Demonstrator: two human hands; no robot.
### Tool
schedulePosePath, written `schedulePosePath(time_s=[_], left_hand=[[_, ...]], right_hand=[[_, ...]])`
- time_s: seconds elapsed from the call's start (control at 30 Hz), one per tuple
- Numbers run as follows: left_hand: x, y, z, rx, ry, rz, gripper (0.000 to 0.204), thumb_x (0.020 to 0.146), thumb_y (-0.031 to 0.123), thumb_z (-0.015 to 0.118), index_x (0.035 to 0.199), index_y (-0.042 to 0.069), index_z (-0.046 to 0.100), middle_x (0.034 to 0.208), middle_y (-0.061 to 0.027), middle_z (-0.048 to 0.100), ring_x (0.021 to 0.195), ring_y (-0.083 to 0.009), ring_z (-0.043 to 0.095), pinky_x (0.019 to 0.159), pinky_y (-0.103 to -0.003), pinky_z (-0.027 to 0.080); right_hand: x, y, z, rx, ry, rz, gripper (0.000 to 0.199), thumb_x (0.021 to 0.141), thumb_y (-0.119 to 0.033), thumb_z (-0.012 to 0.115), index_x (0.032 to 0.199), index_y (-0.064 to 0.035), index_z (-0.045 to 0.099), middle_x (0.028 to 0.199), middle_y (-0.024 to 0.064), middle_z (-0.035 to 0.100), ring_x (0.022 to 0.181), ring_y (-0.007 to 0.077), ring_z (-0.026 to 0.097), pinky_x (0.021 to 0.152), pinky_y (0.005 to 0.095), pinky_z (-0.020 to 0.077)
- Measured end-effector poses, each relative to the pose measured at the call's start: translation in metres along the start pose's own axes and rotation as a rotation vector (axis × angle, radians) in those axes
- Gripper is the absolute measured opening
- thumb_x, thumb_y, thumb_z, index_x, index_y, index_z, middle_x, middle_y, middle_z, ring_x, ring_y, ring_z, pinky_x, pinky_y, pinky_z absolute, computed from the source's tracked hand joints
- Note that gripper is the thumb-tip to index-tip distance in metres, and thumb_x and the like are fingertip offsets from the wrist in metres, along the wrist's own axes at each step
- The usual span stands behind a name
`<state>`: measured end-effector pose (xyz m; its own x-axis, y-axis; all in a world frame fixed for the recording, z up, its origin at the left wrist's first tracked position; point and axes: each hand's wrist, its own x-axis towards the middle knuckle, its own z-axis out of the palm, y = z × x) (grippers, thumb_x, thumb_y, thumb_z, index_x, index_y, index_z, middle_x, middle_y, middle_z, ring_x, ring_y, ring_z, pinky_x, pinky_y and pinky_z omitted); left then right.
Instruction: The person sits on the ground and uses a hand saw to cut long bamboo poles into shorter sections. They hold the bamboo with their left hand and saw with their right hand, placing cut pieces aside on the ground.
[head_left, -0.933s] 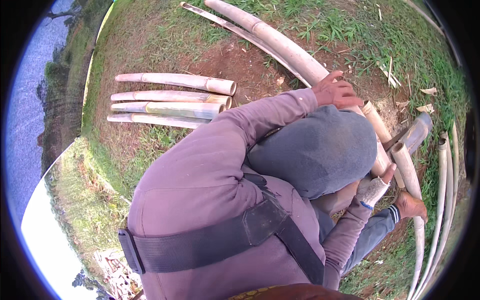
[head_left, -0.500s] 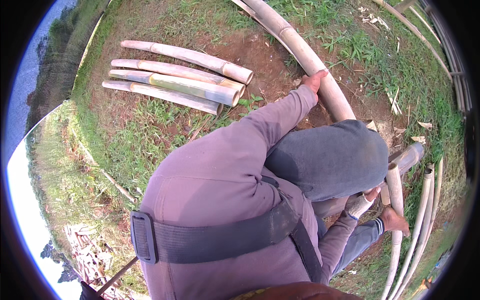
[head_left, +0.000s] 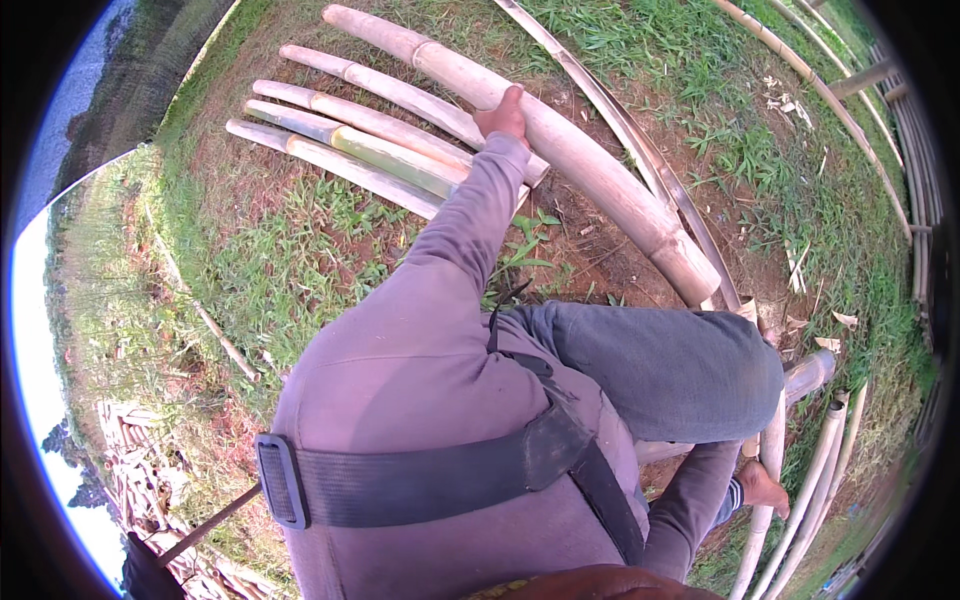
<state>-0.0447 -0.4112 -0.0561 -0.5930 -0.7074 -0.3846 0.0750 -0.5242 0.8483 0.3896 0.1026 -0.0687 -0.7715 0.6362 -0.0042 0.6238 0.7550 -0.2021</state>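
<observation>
My left hand [head_left: 503, 118] grips a thick, pale bamboo pole [head_left: 600, 180], its thumb over the near side and its other fingers hidden beneath. The pole slants from the far left toward my bent knee, its near end cut square. Several shorter bamboo poles [head_left: 400, 95] lie side by side just left of it, partly under my arm. My right forearm [head_left: 695, 495] reaches behind my raised knee [head_left: 690, 375], which hides the right hand. A bare foot [head_left: 763, 490] rests against a thin bamboo pole [head_left: 750, 550] at the right.
A long split bamboo strip [head_left: 640, 150] lies beyond the held pole. More thin poles [head_left: 815, 480] stretch along the right, near a thick bamboo piece [head_left: 810, 375]. Pale shavings [head_left: 790, 108] dot the grass. Cut bamboo [head_left: 140, 460] is heaped at the lower left.
The held pole has swung left, away from the split strip and beside the shorter poles, with my left hand on it. My right hand has gone forward behind the knee.
</observation>
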Motion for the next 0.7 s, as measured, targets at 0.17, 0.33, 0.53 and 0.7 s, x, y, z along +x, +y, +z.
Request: schedulePosePath(time_s=[0.17,0.33,0.53,0.7], left_hand=[[0.146,0.084,-0.083,0.596,0.377,0.021,0.095,0.073,0.040,0.096,0.138,-0.013,0.051,0.144,-0.0336,0.058,0.123,-0.0448,0.067,0.108,-0.045,0.055],[0.121,0.065,-0.098,1.797,-0.204,0.377,0.091,0.085,0.080,0.066,0.160,0.033,0.049,0.175,-0.0142,0.028,0.159,-0.0445,0.027,0.127,-0.068,0.021],[0.126,0.061,-0.124,2.047,-0.428,0.412,0.085,0.091,0.084,0.051,0.159,0.034,0.051,0.175,-0.0105,0.026,0.163,-0.0456,0.014,0.128,-0.072,0.007],[0.070,0.014,-0.089,1.781,-0.820,1.013,0.081,0.088,0.078,0.064,0.153,0.030,0.056,0.165,-0.0060,0.046,0.159,-0.0350,0.029,0.127,-0.071,0.009]], right_hand=[[-0.010,-0.004,0.005,-0.090,-0.013,-0.031,0.052,0.110,-0.041,0.051,0.146,-0.0032,0.055,0.146,0.0150,0.061,0.132,0.0295,0.060,0.113,0.0460,0.0461],[-0.046,-0.004,0.000,-0.224,-0.023,-0.012,0.051,0.109,-0.040,0.052,0.145,-0.0036,0.056,0.147,0.0153,0.061,0.133,0.0309,0.060,0.113,0.0465,0.0458],[-0.074,-0.011,0.009,-0.439,-0.101,-0.089,0.050,0.108,-0.038,0.054,0.144,-0.0040,0.058,0.148,0.0156,0.061,0.134,0.0326,0.060,0.113,0.0470,0.0455],[-0.121,0.005,0.016,-0.628,-0.124,-0.117,0.049,0.107,-0.037,0.055,0.143,-0.0043,0.060,0.149,0.0159,0.061,0.135,0.0340,0.059,0.113,0.0474,0.0452]])
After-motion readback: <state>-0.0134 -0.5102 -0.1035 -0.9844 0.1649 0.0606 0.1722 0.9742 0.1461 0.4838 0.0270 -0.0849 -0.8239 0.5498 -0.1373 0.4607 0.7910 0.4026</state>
